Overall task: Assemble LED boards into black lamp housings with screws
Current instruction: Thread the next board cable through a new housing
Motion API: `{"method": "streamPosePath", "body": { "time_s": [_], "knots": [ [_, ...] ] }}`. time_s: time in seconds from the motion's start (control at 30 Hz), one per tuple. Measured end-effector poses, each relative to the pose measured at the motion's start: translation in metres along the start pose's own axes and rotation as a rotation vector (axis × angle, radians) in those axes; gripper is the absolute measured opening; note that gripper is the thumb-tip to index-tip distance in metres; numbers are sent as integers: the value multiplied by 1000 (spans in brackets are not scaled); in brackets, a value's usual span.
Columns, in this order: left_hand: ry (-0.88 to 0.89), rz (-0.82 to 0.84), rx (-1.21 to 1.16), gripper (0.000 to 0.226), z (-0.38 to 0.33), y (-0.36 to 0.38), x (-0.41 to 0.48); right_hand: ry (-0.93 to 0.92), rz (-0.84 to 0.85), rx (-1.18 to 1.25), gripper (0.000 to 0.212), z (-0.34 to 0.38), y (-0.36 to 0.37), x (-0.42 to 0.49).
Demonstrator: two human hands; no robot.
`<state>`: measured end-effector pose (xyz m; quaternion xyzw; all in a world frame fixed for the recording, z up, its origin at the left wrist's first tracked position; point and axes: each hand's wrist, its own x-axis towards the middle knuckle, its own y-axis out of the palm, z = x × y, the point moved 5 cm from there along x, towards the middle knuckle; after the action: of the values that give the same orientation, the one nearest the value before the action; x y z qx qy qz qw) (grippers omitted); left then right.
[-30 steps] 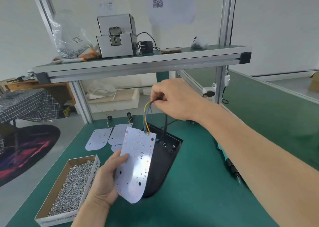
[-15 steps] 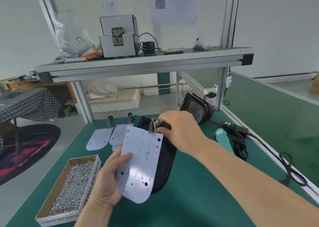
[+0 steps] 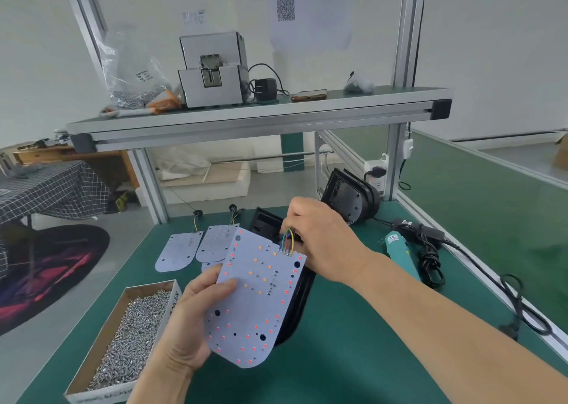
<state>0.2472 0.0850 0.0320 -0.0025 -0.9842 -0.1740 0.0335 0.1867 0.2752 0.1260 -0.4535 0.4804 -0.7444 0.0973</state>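
At frame centre, the left hand's (image 3: pixel 184 320) grip is clamped on the left edge of the board (image 3: pixel 258 299). The board is held tilted over the housing (image 3: pixel 299 296), whose black rim shows along the board's right edge. The right hand's (image 3: pixel 322 240) grip is pinched on the wires (image 3: pixel 287 240) at the board's top edge. The screw box (image 3: pixel 123 336) sits lower left at the desk (image 3: pixel 338 357) edge. Green desk surface runs lower right from the housing, below the screwdriver (image 3: pixel 399 250).

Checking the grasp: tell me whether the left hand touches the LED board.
Touching. Head view: the left hand holds the LED board, thumb on its face, fingers behind its edge.
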Motion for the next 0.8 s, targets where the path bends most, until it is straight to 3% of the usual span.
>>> {"method": "streamPosePath", "body": {
  "time_s": [0.07, 0.2, 0.3, 0.43, 0.67, 0.8],
  "knots": [
    [2, 22, 30, 32, -2, 4, 1, -1, -48, 14, 4, 0, 0, -1],
    [5, 67, 82, 41, -11, 7, 3, 129, -74, 286, 28, -8, 1, -2],
    [5, 98, 111, 40, -17, 9, 3, 288, 103, 353, 37, -25, 1, 3],
    [8, 144, 146, 39, -16, 12, 0, 229, 284, 264, 18, -25, -2, 8],
    [-20, 254, 155, 41, -8, 26, -2, 306, 112, 211, 12, -22, 8, 0],
    [-22, 221, 155, 44, -10, 24, 1, 273, 93, 267, 17, -20, 13, -5]
  ]
}}
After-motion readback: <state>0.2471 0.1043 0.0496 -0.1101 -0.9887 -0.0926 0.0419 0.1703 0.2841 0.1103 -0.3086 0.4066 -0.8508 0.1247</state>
